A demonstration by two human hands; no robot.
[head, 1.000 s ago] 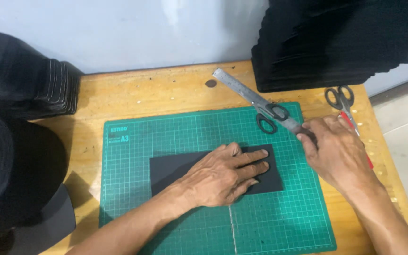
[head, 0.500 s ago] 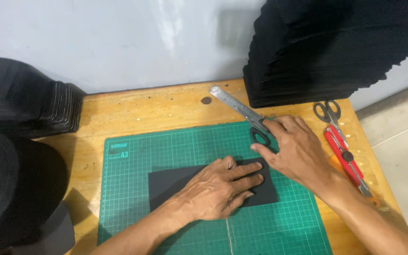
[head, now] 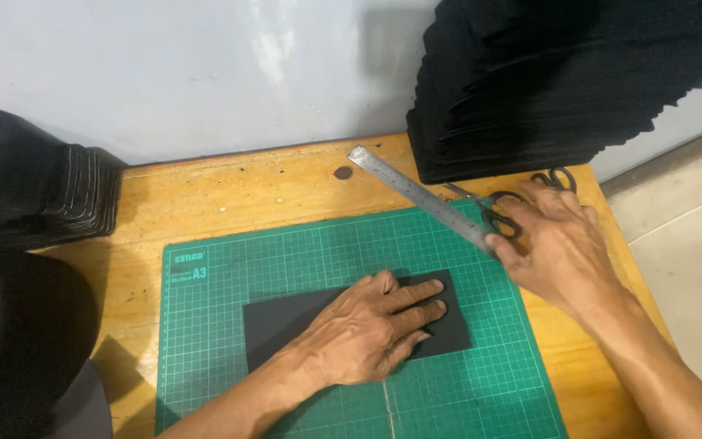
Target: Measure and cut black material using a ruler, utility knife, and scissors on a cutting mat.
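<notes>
My left hand (head: 367,333) stays flat on the black sheet (head: 286,321); my right hand (head: 550,244) has now gripped the steel ruler (head: 416,195), upper right.

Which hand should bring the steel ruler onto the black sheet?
Right. The right hand already grips the steel ruler at its near end, while the left hand lies flat on the black sheet, pinning it to the green cutting mat.
</notes>
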